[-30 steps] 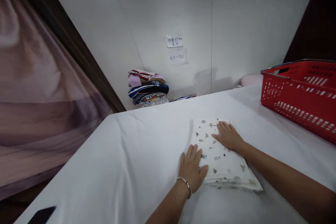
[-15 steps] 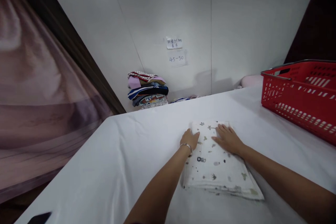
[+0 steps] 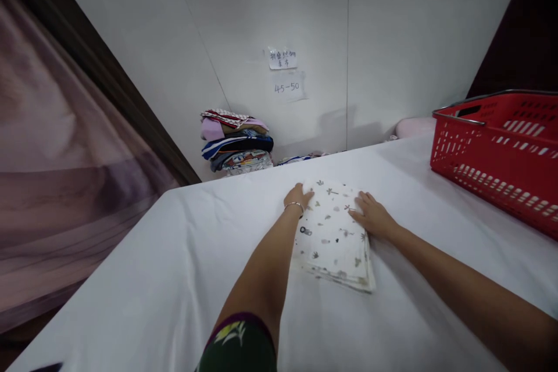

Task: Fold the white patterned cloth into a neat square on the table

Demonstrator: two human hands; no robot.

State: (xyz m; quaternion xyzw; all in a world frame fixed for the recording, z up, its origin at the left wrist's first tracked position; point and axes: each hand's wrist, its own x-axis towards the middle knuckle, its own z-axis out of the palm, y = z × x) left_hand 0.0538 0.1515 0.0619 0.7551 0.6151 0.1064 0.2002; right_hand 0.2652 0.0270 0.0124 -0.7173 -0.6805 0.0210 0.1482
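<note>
A folded white cloth (image 3: 333, 232) printed with small grey-green plants and animals lies flat on the white-covered table. Its folded layers show along the near edge. My left hand (image 3: 298, 197), with a bracelet at the wrist, rests at the far left edge of the cloth. The thumb there is spread onto the fabric; the other fingers are partly hidden. On the far right edge of the cloth lies my right hand (image 3: 372, 217), palm down with fingers stretched out and thumb apart.
To the right on the table (image 3: 143, 279) stands a red plastic basket (image 3: 492, 151) with a metal handle. Beyond the far edge is a stack of folded fabrics (image 3: 238, 142) against the wall. A pink curtain (image 3: 65, 186) hangs at left. A dark object (image 3: 47, 367) shows at the bottom left.
Both hands and the cloth have shifted away from me and to the left. The cloth looks narrower and straighter. More of my left sleeve shows, and the view has turned slightly.
</note>
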